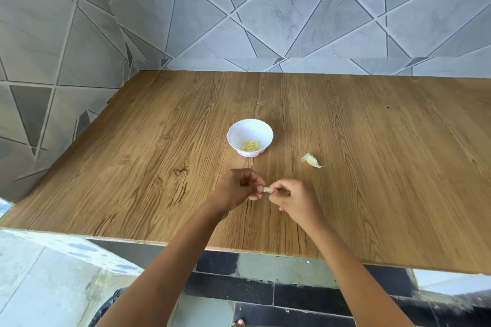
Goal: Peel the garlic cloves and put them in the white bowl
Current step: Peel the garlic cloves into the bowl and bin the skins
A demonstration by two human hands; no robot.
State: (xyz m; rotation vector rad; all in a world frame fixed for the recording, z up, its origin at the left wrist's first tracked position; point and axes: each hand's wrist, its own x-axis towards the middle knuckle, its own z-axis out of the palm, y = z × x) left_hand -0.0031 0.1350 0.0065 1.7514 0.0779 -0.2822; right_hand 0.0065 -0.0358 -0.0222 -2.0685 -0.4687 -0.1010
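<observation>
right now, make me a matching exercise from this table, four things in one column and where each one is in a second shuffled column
1. white bowl
2. peeled cloves
3. unpeeled clove
4. held clove

A. pinched between the left hand and the right hand
B. lying alone on the table, to the right of the bowl
C. inside the bowl
D. standing on the table beyond both hands

Pairs: 1-D, 2-C, 3-B, 4-A

obstacles: white bowl mid-table, loose garlic clove near its right | free: table left side, far right
</observation>
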